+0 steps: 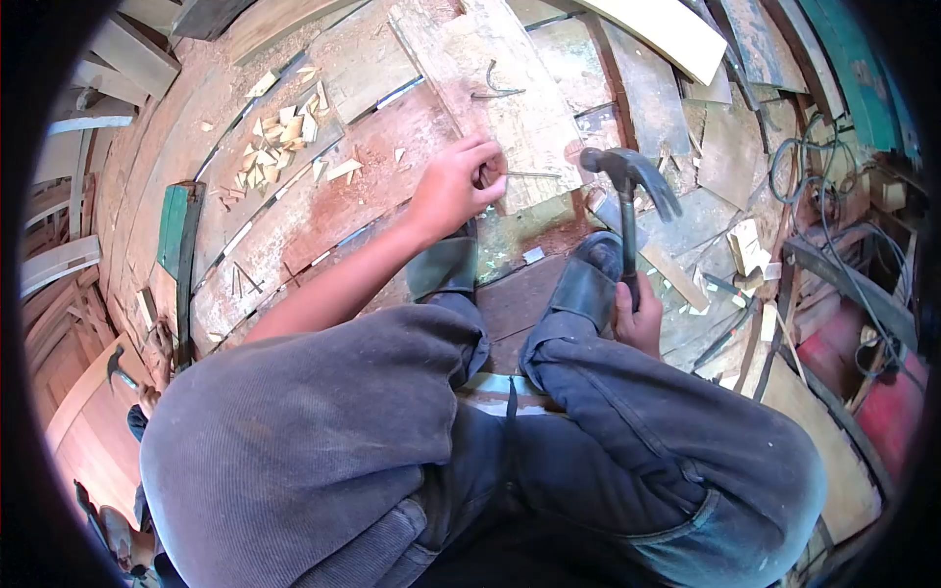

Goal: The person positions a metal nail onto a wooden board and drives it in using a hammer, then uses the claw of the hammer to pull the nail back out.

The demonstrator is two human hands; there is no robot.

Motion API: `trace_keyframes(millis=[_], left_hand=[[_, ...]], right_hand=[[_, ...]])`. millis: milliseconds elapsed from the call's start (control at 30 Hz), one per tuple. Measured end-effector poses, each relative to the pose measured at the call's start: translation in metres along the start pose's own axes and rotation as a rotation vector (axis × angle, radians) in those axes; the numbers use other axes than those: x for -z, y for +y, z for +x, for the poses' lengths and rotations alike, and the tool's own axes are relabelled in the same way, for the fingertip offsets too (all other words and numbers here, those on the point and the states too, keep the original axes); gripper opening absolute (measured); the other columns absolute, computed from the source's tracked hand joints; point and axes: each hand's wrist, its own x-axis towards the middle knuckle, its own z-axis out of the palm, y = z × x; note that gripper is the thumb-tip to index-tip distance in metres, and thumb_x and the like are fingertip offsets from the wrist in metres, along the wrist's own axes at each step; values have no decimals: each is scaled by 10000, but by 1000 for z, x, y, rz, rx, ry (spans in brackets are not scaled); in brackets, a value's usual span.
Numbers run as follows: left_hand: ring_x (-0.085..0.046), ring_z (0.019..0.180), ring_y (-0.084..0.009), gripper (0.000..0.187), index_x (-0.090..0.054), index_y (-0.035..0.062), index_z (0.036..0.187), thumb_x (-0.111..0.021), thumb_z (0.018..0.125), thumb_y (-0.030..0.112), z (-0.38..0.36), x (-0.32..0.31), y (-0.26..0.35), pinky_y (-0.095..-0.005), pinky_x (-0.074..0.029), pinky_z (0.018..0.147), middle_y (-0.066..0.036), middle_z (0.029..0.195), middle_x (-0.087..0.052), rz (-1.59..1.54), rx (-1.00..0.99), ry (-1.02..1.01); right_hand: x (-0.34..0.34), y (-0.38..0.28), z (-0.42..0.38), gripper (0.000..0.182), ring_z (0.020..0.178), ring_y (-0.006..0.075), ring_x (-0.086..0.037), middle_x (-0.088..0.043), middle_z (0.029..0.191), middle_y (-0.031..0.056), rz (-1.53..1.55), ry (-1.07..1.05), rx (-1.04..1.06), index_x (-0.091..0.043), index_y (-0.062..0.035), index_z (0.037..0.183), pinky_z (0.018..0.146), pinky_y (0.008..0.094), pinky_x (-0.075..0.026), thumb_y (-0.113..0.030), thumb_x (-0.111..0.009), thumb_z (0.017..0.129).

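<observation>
A claw hammer stands upright in my right hand, its fingers wrapped round the lower handle, above my right boot. My left hand is closed in a pinch on a nail, which points right, over a pale worn board. The hammer head is just right of the nail, apart from it. Further up the board lie bent nails.
Wood chips lie on the planks at upper left. A green-painted post rises at left. Looped cable hangs at right. At far left, a co-worker's hand is near another hammer.
</observation>
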Motion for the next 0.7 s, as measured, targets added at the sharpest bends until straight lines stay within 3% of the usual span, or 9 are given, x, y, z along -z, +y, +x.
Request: trace_keyframes(millis=[133, 233, 300, 400, 500, 600, 700], left_hand=[[-620, 751, -229, 150, -647, 60, 881, -728, 787, 144, -3, -1, 1, -347, -503, 659, -69, 843, -599, 101, -54, 50], [-649, 821, -255, 162, -661, 88, 880, -731, 785, 199, -4, 1, -4, -379, -520, 681, -47, 894, -628, 189, -150, 66], [-649, 806, -248, 158, -672, 84, 886, -736, 786, 188, -5, 1, -7, -364, -522, 691, -50, 882, -635, 215, -217, 106], [-644, 714, -202, 123, -691, 61, 894, -731, 808, 140, -22, 5, -7, -321, -524, 670, -57, 833, -662, 51, -55, 81], [-617, 667, -107, 134, -695, 27, 927, -746, 830, 103, -34, 7, -4, -267, -512, 635, -41, 785, -680, -136, 249, 0], [-601, 668, -55, 112, -701, 13, 902, -746, 845, 97, -37, -1, -15, -236, -502, 617, -23, 780, -688, -275, 262, 4], [-636, 678, -86, 125, -692, 3, 894, -730, 848, 113, -35, -4, -18, -255, -528, 648, -49, 768, -697, -357, 333, -24]], right_hand=[[-7, 6, -7, 322, 491, 91, -421, -459, 565, -1, -32, -21, -27, -521, -23, 905, 457, 286, -315, -328, -552, 1003], [-2, 4, -16, 317, 569, 146, -519, -527, 615, 95, -64, -93, -145, -567, 0, 1078, 531, 344, -415, -307, -552, 1000], [-5, 9, -21, 338, 579, 139, -508, -528, 621, 95, -42, -73, -124, -565, 3, 1091, 539, 345, -417, -322, -547, 1001], [-3, 9, -24, 358, 585, 148, -503, -533, 636, 108, -38, -95, -142, -565, 1, 1106, 552, 350, -424, -341, -541, 1002], [-3, 1, -21, 347, 583, 184, -532, -540, 649, 133, -95, -131, -126, -567, -12, 1111, 561, 356, -434, -340, -542, 1001], [-4, -8, -14, 318, 599, 267, -601, -562, 665, 170, -167, -166, -80, -561, -26, 1107, 569, 384, -453, -324, -552, 998], [-6, -13, -8, 293, 660, 374, -649, -596, 700, 206, -243, -190, -10, -547, -33, 1106, 581, 430, -474, -300, -571, 989]])
